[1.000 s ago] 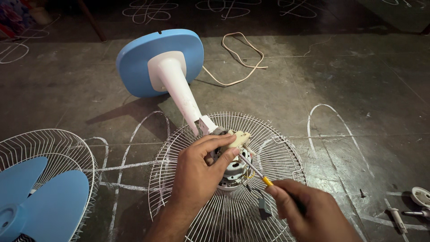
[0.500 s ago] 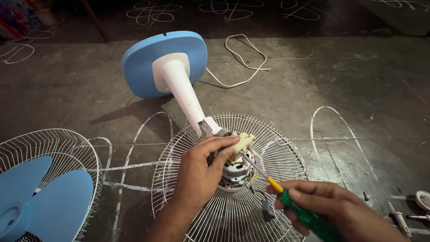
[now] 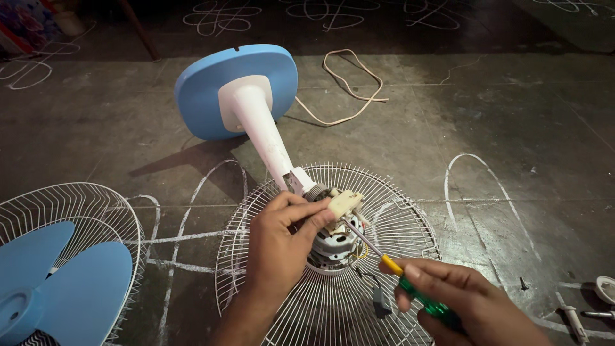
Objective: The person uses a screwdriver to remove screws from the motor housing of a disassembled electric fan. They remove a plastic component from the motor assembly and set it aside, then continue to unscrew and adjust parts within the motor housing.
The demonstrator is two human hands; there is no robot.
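Note:
A dismantled fan lies on the dark floor, its blue base [image 3: 218, 90] tipped up and its white stem [image 3: 266, 138] running down to the bare motor [image 3: 333, 242] on a white wire grille [image 3: 410, 237]. My left hand [image 3: 278, 240] pinches a small cream block [image 3: 344, 205] on top of the motor. My right hand [image 3: 464, 301] grips a screwdriver with a green and yellow handle [image 3: 416, 289]; its metal shaft points up-left and its tip meets the motor just below the cream block.
A second wire grille [image 3: 77, 208] with blue fan blades [image 3: 61, 288] lies at the left. A pale power cord [image 3: 349, 83] loops behind the base. Small screws and white parts [image 3: 576, 314] lie at the right edge. White chalk patterns mark the floor.
My right hand has shifted slightly, and the screwdriver's tip has moved in to the motor below the cream block. My left hand stays on the block.

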